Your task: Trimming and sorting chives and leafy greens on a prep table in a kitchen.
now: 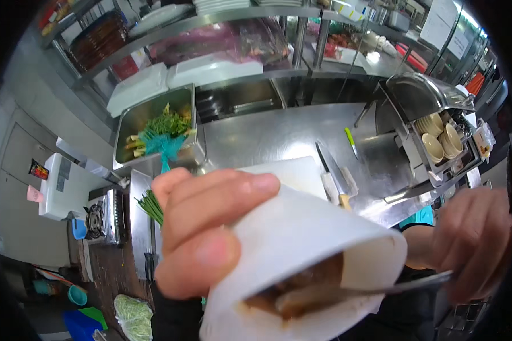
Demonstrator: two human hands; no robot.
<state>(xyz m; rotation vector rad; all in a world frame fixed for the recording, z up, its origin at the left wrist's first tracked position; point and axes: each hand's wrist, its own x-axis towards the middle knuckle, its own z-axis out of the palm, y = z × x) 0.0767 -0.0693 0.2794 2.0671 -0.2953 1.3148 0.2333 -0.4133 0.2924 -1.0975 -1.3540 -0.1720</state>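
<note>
Close to the camera, my left hand (209, 217) grips a white cup (307, 221) from its left side. The cup is tilted, so its mouth faces me. Inside lies dark brown, wet-looking food or sauce (320, 273). My right hand (473, 238), slightly blurred, holds a metal spoon (414, 283) by its handle. The spoon's bowl rests in the cup against the brown contents. Behind the cup, partly covered by it, is a white cutting board (296, 168). A kitchen knife (333, 164) lies to the board's right on a folded cloth (350, 181).
A small green-handled knife (349, 136) lies on the steel counter (260, 132). A deep steel pan (130, 123) holds greens (166, 128). At right stands an open chafing dish (435, 89) with beige bowls (433, 147). A portable gas stove (104, 217) sits left.
</note>
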